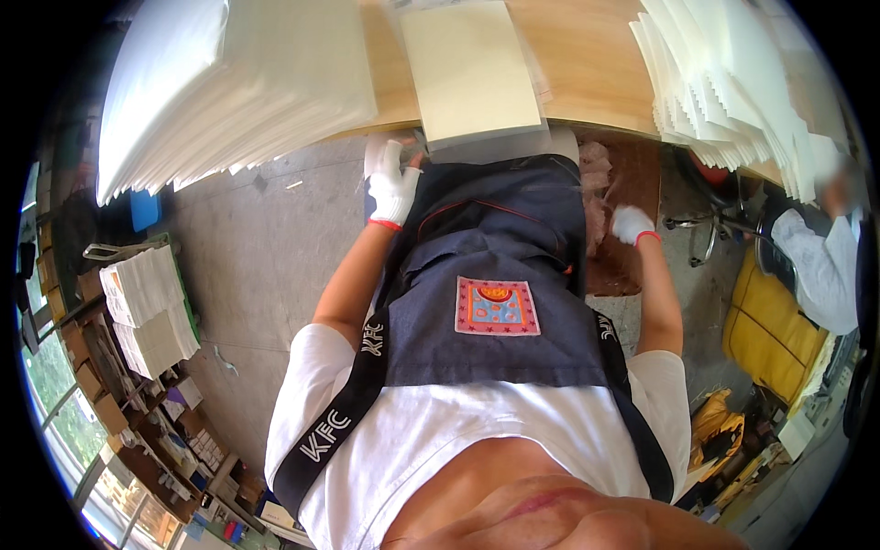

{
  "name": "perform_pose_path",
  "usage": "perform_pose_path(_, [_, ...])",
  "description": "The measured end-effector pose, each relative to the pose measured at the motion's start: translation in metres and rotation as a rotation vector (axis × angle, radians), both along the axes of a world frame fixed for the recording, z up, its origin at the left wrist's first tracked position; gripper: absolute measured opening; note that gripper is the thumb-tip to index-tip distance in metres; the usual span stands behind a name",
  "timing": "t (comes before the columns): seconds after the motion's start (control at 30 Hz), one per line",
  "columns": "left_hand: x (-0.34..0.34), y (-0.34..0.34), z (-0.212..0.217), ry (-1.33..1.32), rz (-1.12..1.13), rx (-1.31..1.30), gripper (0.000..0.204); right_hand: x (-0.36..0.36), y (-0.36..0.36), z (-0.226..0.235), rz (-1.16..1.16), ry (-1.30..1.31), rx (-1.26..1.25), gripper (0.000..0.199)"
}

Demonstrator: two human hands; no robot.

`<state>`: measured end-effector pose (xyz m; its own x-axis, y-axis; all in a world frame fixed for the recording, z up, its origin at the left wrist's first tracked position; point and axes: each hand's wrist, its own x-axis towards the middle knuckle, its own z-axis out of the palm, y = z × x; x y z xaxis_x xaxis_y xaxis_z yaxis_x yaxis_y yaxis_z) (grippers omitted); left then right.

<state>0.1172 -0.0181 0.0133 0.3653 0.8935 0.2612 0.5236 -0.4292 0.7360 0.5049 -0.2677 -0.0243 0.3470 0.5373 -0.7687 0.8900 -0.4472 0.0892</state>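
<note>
On the table edge before me lies a cream stack of paper (pixel 472 69), with clear plastic film (pixel 490 144) showing around its sides and near end. My left hand (pixel 394 191), in a white glove with a red cuff, is just left of the stack's near corner. Its thumb and bare-tipped fingers stand apart beside the film. My right hand (pixel 631 225), gloved the same way, is low on the right with curled, slightly blurred fingers. It is next to crumpled clear plastic (pixel 596 188) in a brown box (pixel 642 174). Whatever it grips is hidden.
Tall stacks of white sheets (pixel 266 78) fill the table's left; more fanned sheets (pixel 724 92) stand right. Another person's sleeve (pixel 816 266) is at the far right, near a yellow sack (pixel 770 321). A cart with paper piles (pixel 147 307) stands on the left floor.
</note>
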Motion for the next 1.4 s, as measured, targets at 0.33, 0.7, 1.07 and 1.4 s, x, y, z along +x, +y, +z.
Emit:
perform_pose_path(0.33, [0.016, 0.025, 0.005, 0.107, -0.305, 0.501, 0.015, -0.094, 0.15, 0.075, 0.416, 0.091, 1.222, 0.038])
perform_pose_path(0.7, [0.038, 0.0, -0.007, -0.89, 0.323, -0.741, 0.014, -0.119, 0.165, 0.033, -0.578, 0.172, 1.252, 0.032])
perform_pose_path(1.07, [0.022, -0.005, 0.187, -0.209, -0.162, -0.058, 0.02, -0.144, 0.163, 0.08, -1.101, 1.7, 0.852, 0.016])
perform_pose_path(1.4, [-0.085, 0.032, 0.352, -0.496, 0.449, 0.3, 0.033, -0.237, 0.287, 0.3, -0.431, 1.743, 0.987, 0.027])
